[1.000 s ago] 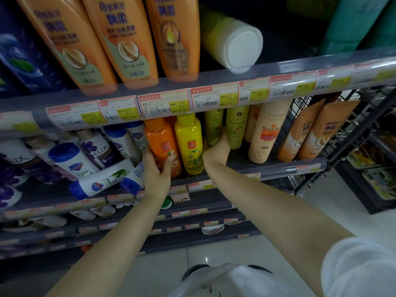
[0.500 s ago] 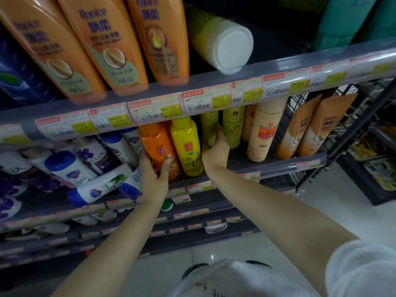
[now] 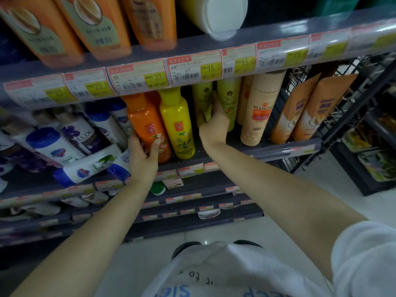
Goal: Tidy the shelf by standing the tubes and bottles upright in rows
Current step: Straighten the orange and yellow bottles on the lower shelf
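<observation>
The left hand (image 3: 142, 159) grips the orange bottle (image 3: 150, 127) low on its body; the right hand (image 3: 213, 125) holds the green tube (image 3: 203, 101). Both probably are light, smooth plastic, so a grip around the middle seems safest.

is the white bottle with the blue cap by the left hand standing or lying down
Lying down: the white bottle rests on its side, blue cap toward the shelf edge.

Shelf middle: two bottles (image 3: 162, 127) upright, side by side.
Left: tubes (image 3: 85, 168) lying flat.
Right: bottles (image 3: 259, 112) standing in a row.

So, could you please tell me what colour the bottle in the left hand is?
Orange, cap included; the bottle shows best in the head view.
</observation>
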`<state>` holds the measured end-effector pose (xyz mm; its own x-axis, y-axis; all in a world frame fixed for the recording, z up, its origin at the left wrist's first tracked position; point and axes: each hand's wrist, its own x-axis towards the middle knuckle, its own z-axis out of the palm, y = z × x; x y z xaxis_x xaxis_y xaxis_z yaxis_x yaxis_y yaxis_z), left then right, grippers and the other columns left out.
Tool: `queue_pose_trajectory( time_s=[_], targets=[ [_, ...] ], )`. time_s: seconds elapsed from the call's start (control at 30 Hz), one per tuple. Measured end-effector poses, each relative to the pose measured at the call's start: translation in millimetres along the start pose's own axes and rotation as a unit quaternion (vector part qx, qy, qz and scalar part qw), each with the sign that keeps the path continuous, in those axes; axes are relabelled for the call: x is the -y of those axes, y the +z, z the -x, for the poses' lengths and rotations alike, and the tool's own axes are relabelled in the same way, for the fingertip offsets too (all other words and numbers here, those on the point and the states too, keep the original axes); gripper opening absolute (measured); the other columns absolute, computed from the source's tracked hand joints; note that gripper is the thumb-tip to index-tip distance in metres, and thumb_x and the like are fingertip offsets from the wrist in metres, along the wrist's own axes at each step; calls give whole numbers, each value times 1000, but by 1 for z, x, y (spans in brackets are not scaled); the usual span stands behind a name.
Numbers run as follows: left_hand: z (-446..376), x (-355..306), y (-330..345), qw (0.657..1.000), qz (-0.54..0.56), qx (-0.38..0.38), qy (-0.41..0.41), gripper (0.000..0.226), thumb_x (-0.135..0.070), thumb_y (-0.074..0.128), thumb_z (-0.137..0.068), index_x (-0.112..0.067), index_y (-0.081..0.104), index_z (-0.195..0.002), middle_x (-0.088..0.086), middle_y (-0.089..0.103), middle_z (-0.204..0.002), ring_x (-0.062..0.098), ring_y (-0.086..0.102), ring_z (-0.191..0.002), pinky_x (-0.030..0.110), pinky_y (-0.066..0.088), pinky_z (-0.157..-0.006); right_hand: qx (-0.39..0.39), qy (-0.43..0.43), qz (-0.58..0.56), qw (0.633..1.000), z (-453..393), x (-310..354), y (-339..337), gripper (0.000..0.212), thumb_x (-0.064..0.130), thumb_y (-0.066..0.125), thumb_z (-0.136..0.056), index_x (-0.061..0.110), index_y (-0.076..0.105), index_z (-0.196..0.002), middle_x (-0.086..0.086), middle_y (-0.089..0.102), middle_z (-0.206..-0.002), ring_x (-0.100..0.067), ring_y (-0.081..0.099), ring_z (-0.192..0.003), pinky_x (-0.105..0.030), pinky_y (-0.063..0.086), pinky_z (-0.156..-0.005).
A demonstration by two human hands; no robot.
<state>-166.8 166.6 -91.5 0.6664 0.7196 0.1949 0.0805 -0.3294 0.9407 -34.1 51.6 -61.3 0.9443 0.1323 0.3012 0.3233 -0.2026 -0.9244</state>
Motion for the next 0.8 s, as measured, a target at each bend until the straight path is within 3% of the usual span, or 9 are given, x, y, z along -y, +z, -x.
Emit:
queue_pose_trajectory(
  time_s=[0.17,0.27,0.43,0.63,0.8],
  targets=[
    [0,6,4,1000,5,-18,21,49,-29,54,-93,-42,24,-129,-8,42,-132,7,44,-120,33,40,-101,-10,-19,-3,1000,-7,-4,0,57,8,61,-88,5,39,-140,-11,52,-137,-22,44,-130,-9,24,-99],
    [-1,11,5,999,17,-24,20,54,-30,55,-93,-34,26,-138,-8,43,-133,8,46,-120,34,40,-101,-25,-30,-11,999,-8,-6,2,57,9,62,-87,4,40,-139,-12,53,-136,-22,46,-128,-8,25,-99],
    [-2,16,7,998,15,-35,40,51,-35,55,-92,-42,26,-134,-7,43,-133,9,46,-118,38,41,-102,-53,-65,-30,996,-7,-3,4,54,8,63,-86,4,44,-137,-13,57,-131,-22,49,-125,-12,29,-99],
    [-4,19,5,998,22,-25,49,56,-38,55,-91,-35,28,-140,-1,44,-139,12,46,-123,43,40,-104,-58,-116,-40,991,-10,9,-3,56,10,63,-87,5,42,-138,-13,53,-135,-22,46,-127,-10,26,-98],
    [-3,16,6,998,14,-28,63,56,-35,54,-92,-31,27,-141,0,42,-141,8,43,-121,33,38,-101,-66,-183,3,981,-29,28,-8,46,13,64,-85,1,51,-128,-17,59,-125,-29,54,-116,-16,36,-92]
  ],
)
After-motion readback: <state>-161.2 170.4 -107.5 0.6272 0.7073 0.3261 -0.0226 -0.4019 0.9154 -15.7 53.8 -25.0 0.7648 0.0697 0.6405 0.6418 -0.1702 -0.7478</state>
